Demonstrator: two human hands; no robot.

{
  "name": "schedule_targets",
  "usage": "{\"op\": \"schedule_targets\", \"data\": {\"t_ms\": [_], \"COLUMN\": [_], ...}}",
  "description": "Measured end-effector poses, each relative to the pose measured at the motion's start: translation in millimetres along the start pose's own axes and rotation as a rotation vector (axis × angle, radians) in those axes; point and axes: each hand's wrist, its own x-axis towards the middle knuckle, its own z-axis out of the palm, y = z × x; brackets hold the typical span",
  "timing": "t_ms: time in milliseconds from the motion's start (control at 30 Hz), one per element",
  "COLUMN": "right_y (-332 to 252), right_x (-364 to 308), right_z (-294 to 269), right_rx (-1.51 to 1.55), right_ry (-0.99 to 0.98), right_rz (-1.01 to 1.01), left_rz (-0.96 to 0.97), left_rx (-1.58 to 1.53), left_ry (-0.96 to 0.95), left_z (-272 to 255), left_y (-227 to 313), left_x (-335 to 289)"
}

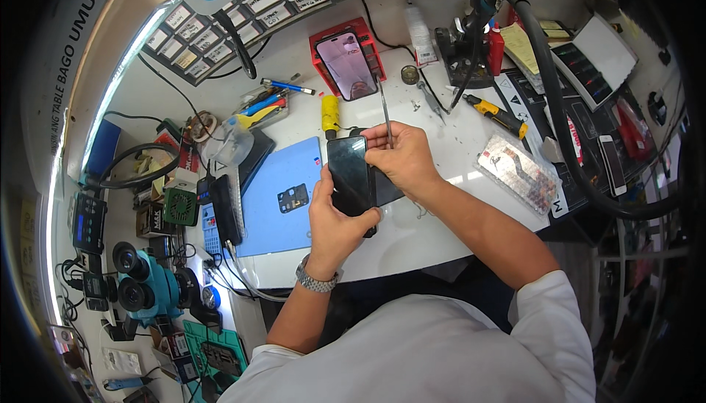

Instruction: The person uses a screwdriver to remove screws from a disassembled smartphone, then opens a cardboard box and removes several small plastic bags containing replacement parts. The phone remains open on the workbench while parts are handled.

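Note:
A black smartphone (348, 170) with a dark, glossy screen is held upright over the white table's front half. My left hand (332, 220) is closed around its lower left side, the thumb across the bottom corner. My right hand (407, 159) grips a thin metal tool (386, 109) that points up and away, while its thumb presses at the phone's upper right edge. A dark flat piece (387, 188) shows beside the phone, partly hidden; I cannot tell whether it is attached. To the left, a small black phone part (293, 198) lies on a blue mat (283, 235).
A lit phone (347, 66) leans on a red rack behind my hands, near a yellow cylinder (330, 113). Rightward lie a yellow-black screwdriver (501, 118), a bubble-wrapped pack (517, 173) and a thick black hose (562, 120). A teal microscope (151, 285) stands left.

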Motion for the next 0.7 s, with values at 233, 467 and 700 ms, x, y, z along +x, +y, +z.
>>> {"op": "schedule_targets", "data": {"t_ms": [233,467,700], "right_y": [-5.5,-17.7,-24.7], "right_x": [0.8,-4.0,-6.1], "right_z": [1.0,-0.8,-0.6], "right_rx": [0.242,0.270,0.261], "right_ry": [-0.110,-0.123,-0.134], "right_rz": [0.069,0.127,0.156], "left_rz": [0.010,-0.027,0.022], "left_rx": [-0.021,0.008,0.084], "left_ry": [0.002,0.029,0.068], "left_z": [-6.0,-6.1,-6.8], "left_y": [-1.6,-0.5,-4.7], "left_x": [5.4,4.5,2.7]}}
